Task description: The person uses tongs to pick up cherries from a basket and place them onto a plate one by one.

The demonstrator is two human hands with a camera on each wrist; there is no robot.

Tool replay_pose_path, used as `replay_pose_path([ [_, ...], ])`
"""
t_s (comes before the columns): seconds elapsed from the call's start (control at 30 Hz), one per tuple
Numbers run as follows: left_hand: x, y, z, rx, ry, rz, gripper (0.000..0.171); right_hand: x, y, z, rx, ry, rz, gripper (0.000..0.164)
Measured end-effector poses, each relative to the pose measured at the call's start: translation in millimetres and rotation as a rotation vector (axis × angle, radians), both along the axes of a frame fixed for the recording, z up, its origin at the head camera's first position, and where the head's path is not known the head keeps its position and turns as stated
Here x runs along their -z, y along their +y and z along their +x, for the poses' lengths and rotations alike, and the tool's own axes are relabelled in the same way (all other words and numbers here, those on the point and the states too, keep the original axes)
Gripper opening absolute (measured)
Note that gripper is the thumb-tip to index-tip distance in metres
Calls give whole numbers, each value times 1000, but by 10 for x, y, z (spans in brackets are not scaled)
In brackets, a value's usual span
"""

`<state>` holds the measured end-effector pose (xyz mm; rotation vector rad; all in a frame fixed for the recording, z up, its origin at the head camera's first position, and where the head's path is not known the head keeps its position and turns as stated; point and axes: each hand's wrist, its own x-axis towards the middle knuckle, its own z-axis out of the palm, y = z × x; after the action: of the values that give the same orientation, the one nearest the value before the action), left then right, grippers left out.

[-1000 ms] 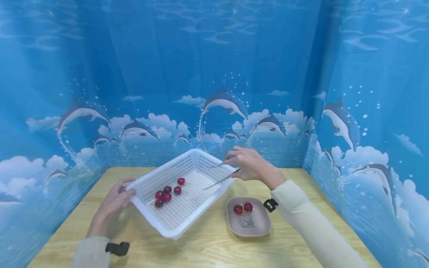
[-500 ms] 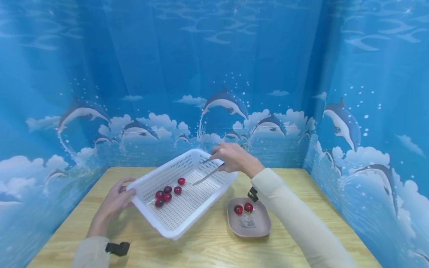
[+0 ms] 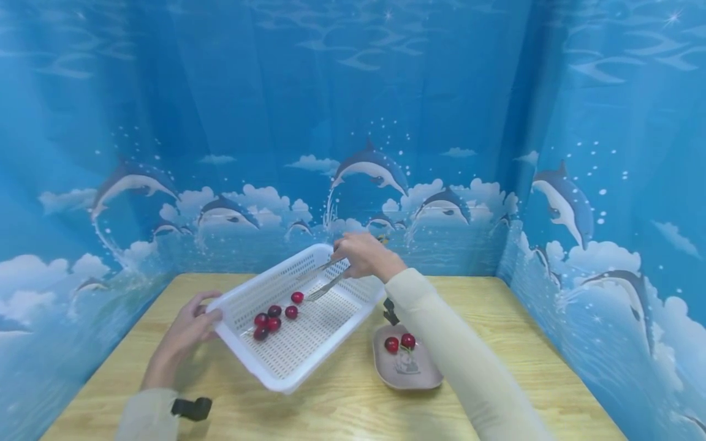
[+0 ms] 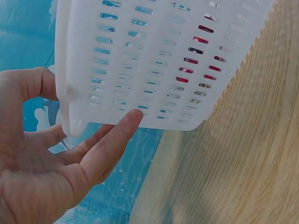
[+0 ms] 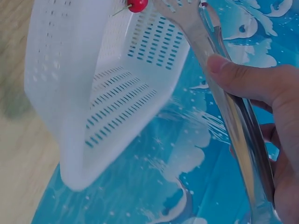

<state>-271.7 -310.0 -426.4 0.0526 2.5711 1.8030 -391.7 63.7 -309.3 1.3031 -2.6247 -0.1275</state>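
Note:
My left hand (image 3: 189, 331) grips the left end of a white slotted plastic basket (image 3: 317, 337), which it holds tilted over the table. In the left wrist view, fingers (image 4: 110, 144) press the basket's outer wall. Several dark red cherries (image 3: 274, 324) lie in the basket's left half. My right hand (image 3: 364, 254) holds metal tongs (image 3: 331, 285) with fork-like ends, their arms spread apart. The tips reach inside the basket, close beside the rightmost cherry (image 3: 297, 297). In the right wrist view a stemmed cherry (image 5: 138, 4) shows left of the tong tips.
A small pinkish-brown square dish (image 3: 408, 381) with two cherries (image 3: 391, 345) stands on the wooden table (image 3: 331, 416), right of the basket and partly under my right forearm. Blue dolphin-print curtains (image 3: 353, 122) enclose the table's back and sides.
My right hand has moved left with the tongs, bringing their tips deeper into the basket and up to the rightmost cherry. Left hand and basket stay nearly still.

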Motion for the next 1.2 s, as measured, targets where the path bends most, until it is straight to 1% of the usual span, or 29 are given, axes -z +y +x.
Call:
replay_pose_path([
  [0.2,-10,2,13,0,-8,7,61,98,-207,-49,83,-22,70,40],
  [0.37,1,16,8,-2,-23,15,62,168,-328,-52,132,-27,88,42],
  [0.5,4,12,4,4,-23,12,62,221,-409,-48,143,-29,96,41],
  [0.63,-9,7,6,7,-18,14,62,273,-481,-50,153,-8,100,40],
  [0.83,5,5,15,9,-11,8,61,364,-558,-99,165,20,105,37],
  [1.0,12,1,8,2,-16,4,60,353,-601,-116,197,4,121,35],
  [1.2,8,-3,-6,2,-18,-3,61,338,-651,-128,229,14,146,28],
])
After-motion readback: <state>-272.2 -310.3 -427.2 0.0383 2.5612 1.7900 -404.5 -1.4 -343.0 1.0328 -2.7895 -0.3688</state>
